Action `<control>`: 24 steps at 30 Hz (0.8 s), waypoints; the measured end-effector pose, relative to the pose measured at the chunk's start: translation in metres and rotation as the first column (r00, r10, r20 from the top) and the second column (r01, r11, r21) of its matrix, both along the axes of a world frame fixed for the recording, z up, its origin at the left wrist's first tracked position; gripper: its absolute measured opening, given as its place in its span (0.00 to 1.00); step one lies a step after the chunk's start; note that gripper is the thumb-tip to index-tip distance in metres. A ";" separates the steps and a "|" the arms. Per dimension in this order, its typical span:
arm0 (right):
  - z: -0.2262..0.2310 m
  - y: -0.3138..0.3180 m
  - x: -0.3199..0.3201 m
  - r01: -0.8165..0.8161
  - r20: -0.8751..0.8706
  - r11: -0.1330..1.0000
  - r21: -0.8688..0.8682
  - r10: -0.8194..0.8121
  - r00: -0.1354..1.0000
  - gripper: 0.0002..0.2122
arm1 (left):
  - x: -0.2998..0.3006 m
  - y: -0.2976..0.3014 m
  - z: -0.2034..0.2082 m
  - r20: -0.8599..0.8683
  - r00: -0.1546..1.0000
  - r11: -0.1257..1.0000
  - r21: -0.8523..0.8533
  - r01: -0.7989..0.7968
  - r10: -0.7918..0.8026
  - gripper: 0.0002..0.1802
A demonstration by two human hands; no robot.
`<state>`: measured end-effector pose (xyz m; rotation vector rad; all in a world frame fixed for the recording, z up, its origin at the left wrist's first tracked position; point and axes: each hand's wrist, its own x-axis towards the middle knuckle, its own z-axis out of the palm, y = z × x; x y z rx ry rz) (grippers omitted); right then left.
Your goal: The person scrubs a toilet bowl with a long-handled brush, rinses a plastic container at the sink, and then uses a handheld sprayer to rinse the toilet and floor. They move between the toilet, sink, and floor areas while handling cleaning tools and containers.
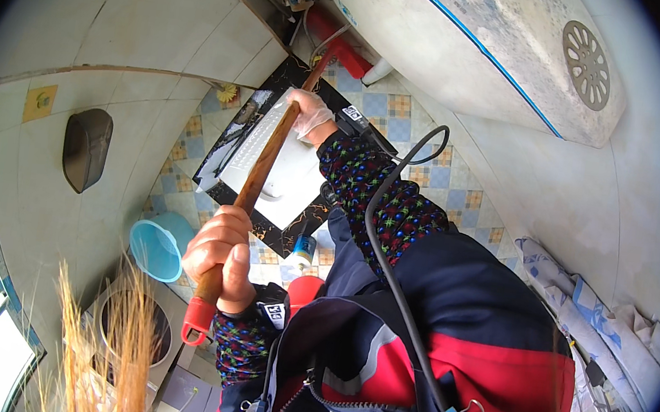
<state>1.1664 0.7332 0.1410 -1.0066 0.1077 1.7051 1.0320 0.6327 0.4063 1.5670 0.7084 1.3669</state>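
My left hand (221, 254), bare, is closed around the lower part of a long wooden pole (267, 157), just above its red end cap (198, 322). Farther up, my right hand (309, 117), in a clear plastic glove, grips the same pole. The pole slants away to a red socket (327, 59) near a red piece (353, 61) in the far corner; I cannot make out what kind of head it has. Beneath the pole lies a white squat toilet (294, 178) with a black surround (265, 233), on which thin brownish bits are scattered.
A light-blue bucket (156, 246) stands at left, near a round bin (164, 334) and dry straw-like stalks (131, 379). A small bottle (302, 250) is by the surround. White ledge (479, 68) at upper right; dark wall holder (86, 150); grey cable (380, 237) over my right arm.
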 end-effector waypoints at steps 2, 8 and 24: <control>0.007 -0.008 -0.016 0.034 -0.128 0.998 0.053 -0.027 0.991 0.04 | -0.006 -0.002 0.012 -0.015 1.000 1.000 0.025 0.018 -0.017 0.13; 0.052 -0.036 -0.028 0.113 -0.249 0.992 0.048 -0.097 0.964 0.06 | -0.030 -0.018 0.062 0.001 0.988 0.976 0.156 0.152 -0.154 0.13; 0.044 -0.118 -0.055 -0.200 0.019 0.913 -0.357 0.221 0.975 0.09 | -0.039 -0.074 0.048 0.022 0.949 0.931 -0.202 -0.303 0.314 0.14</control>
